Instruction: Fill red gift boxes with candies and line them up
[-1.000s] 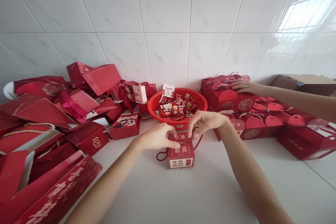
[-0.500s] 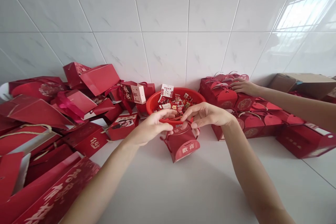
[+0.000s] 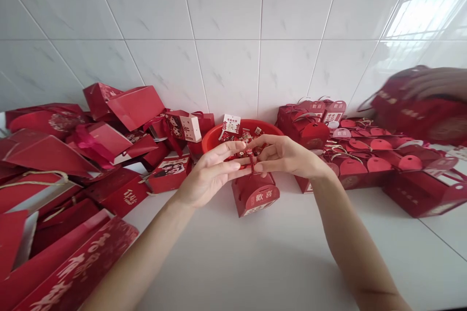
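In the middle of the frame, a small red gift box [image 3: 255, 195] with gold characters stands on the white countertop [image 3: 255, 262], just in front of a red plastic basin [image 3: 215, 137] full of wrapped candies. Above the box, the left hand [image 3: 209, 175] and the right hand [image 3: 288, 156] meet; the fingertips of both pinch the thin red cord handle [image 3: 251, 161] that rises from the top of the box, and the other fingers are stretched out. I judge that the step in hand is the closing of the box by its cord, and the next move calls for a firm hold on both ends of the cord while the box stays steady. At the left side lies a heap of red paper bags [image 3: 54, 165], and at the right side are rows of closed red boxes [image 3: 365, 155]. In the upper right corner another person's hand [image 3: 434, 82], blurred, holds a red box [image 3: 416, 112].
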The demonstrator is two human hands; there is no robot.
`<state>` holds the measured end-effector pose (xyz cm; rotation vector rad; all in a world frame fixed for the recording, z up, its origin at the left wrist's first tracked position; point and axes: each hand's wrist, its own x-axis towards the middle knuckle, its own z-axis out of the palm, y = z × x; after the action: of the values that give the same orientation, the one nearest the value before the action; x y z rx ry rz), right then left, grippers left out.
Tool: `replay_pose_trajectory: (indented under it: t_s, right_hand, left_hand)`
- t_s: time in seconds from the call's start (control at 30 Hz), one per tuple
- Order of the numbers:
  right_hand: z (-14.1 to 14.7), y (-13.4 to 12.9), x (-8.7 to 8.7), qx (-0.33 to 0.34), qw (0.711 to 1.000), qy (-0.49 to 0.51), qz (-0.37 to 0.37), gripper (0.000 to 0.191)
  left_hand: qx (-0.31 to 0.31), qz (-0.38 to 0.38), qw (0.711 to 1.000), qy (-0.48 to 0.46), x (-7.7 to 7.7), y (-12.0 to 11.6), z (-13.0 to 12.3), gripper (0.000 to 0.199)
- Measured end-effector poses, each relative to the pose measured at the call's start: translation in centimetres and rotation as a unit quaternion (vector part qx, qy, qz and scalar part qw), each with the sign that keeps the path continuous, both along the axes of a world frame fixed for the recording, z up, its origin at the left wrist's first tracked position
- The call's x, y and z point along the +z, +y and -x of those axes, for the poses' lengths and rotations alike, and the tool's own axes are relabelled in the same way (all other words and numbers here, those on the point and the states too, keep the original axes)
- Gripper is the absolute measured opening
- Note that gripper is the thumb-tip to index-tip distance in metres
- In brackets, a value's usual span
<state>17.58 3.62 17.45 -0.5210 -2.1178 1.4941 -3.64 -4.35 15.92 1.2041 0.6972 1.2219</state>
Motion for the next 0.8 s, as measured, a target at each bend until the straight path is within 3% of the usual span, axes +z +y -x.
replay_pose_trajectory:
  t_s: [0.2, 0.37, 0.43, 0.6, 0.7, 0.8]
  right_hand:
    - [2.0, -1.3, -1.0, -0.080, 0.996, 0.037, 0.007, 0.043]
    - [2.7, -1.5, -1.4, -0.144, 0.989, 0.039, -0.015, 0.037]
    - [2.6, -1.4, -1.4, -0.160, 0.986, 0.040, -0.019, 0.035]
    - [2.6, -1.5, -1.3, -0.172, 0.984, 0.054, -0.007, 0.032]
    - [2.7, -1.4, -1.4, -0.175, 0.983, 0.050, -0.010, 0.028]
    - [2.6, -1.0, -1.7, -0.153, 0.988, 0.027, -0.006, 0.024]
  left_hand:
    - [0.034, -0.009, 0.999, -0.015, -0.5, 0.1, -0.3, 0.034]
    - [0.082, -0.092, 0.986, 0.115, -1.1, -0.1, -0.8, 0.044]
    - [0.120, -0.139, 0.963, 0.197, -1.4, -0.1, -1.0, 0.047]
    - [0.217, -0.210, 0.860, 0.411, -2.3, 0.2, -1.1, 0.061]
    - [0.190, -0.175, 0.849, 0.462, -3.0, 0.6, -1.1, 0.064]
    - [0.139, -0.144, 0.844, 0.498, -4.1, 1.1, -1.3, 0.043]
